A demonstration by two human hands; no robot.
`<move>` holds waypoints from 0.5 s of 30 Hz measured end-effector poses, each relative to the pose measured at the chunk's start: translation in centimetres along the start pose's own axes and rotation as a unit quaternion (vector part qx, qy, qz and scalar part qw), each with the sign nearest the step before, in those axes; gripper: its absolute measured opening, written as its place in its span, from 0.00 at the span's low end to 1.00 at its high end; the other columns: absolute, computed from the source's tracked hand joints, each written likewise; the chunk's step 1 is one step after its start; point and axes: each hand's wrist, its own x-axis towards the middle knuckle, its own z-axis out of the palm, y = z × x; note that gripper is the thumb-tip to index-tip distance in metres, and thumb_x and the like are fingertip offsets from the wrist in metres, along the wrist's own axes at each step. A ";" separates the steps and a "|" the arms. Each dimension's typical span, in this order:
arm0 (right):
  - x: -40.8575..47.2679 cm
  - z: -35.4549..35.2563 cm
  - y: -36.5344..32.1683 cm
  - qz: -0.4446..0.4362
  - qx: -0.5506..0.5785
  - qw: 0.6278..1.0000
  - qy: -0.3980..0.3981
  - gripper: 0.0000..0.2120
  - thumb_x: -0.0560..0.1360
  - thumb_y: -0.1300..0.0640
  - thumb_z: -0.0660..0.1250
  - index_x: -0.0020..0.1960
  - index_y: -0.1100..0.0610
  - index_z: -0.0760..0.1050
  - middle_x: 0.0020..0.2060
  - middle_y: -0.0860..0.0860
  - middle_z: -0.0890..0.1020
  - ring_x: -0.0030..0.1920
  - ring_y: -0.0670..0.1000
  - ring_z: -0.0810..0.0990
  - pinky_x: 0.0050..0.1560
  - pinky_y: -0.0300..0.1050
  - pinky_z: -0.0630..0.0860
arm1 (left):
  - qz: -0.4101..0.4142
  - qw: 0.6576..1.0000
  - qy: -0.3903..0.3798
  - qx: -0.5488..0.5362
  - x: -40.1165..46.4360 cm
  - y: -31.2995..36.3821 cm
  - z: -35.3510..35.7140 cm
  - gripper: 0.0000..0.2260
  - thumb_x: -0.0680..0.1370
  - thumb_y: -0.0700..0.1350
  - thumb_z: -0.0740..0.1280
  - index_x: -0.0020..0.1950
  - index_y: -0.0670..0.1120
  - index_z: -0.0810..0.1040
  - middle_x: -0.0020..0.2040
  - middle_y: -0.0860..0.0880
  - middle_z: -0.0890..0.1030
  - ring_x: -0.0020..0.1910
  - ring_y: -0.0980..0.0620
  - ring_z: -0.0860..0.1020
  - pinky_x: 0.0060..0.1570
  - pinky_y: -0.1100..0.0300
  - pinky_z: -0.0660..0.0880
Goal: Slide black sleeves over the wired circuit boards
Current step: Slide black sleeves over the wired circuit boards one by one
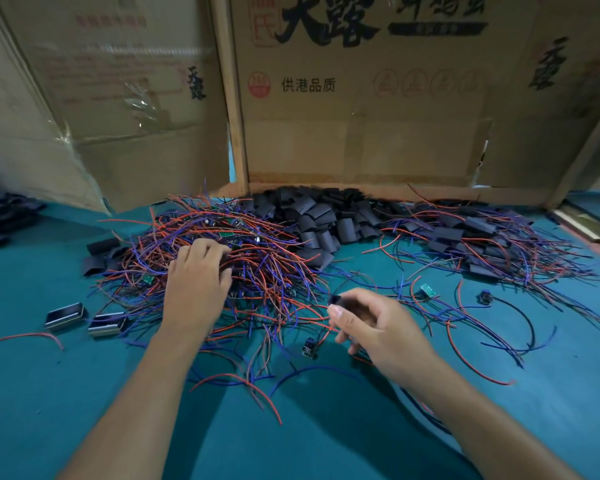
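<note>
A big tangle of red and blue wired circuit boards (257,251) lies on the teal table (291,438). My left hand (196,282) rests palm down on this tangle, fingers curled into the wires; what it grips is hidden. My right hand (378,323) hovers just right of the tangle, its thumb and forefinger pinched on a small black part with thin wires (335,299). Behind lies a heap of loose black sleeves (319,216). To the right sits a pile of sleeved boards with wires (482,237). A bare green board (428,291) lies near my right hand.
Cardboard sheets (361,98) wall off the back of the table. Two dark metal-edged pieces (84,318) lie at the left. More black sleeves (0,209) sit at the far left edge. A small black wired part (485,297) and another (309,348) lie loose.
</note>
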 end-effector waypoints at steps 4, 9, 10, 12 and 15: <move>-0.2 -0.3 0.0 0.003 -0.004 1.000 0.002 0.15 0.70 0.37 0.67 0.46 0.48 0.78 0.38 0.55 0.83 0.38 0.58 0.81 0.35 0.50 0.79 | -0.008 1.000 0.019 0.012 0.1 0.2 0.1 0.13 0.77 0.41 0.72 0.60 0.44 0.77 0.57 0.45 0.74 0.57 0.42 0.73 0.56 0.46 0.70; -0.2 -0.5 0.0 0.010 -0.013 1.000 0.001 0.16 0.69 0.36 0.67 0.46 0.47 0.79 0.38 0.55 0.83 0.38 0.58 0.82 0.37 0.51 0.79 | 0.003 0.999 0.015 0.029 0.2 0.4 0.3 0.08 0.76 0.42 0.72 0.54 0.45 0.78 0.55 0.45 0.74 0.55 0.41 0.74 0.55 0.45 0.70; -0.2 -0.4 0.0 0.008 -0.018 1.000 -0.002 0.16 0.69 0.36 0.67 0.46 0.47 0.79 0.38 0.55 0.83 0.38 0.56 0.82 0.36 0.49 0.79 | 0.004 1.000 0.023 0.018 0.2 0.3 0.2 0.06 0.76 0.41 0.72 0.52 0.45 0.78 0.54 0.45 0.75 0.54 0.42 0.73 0.54 0.45 0.70; -0.3 -0.3 0.0 0.008 -0.022 1.000 -0.010 0.15 0.69 0.36 0.67 0.45 0.46 0.79 0.38 0.55 0.84 0.37 0.51 0.82 0.35 0.45 0.79 | 0.008 0.999 0.041 -0.004 0.2 0.1 -0.1 0.05 0.76 0.41 0.73 0.49 0.45 0.79 0.52 0.47 0.75 0.53 0.43 0.73 0.54 0.46 0.70; -0.3 -0.3 0.0 0.009 -0.034 0.999 -0.015 0.15 0.68 0.35 0.66 0.45 0.45 0.78 0.38 0.54 0.84 0.37 0.51 0.82 0.35 0.44 0.79 | 0.011 0.999 0.050 -0.010 0.3 0.1 -0.8 0.06 0.75 0.45 0.74 0.46 0.47 0.78 0.51 0.49 0.75 0.53 0.44 0.72 0.53 0.48 0.69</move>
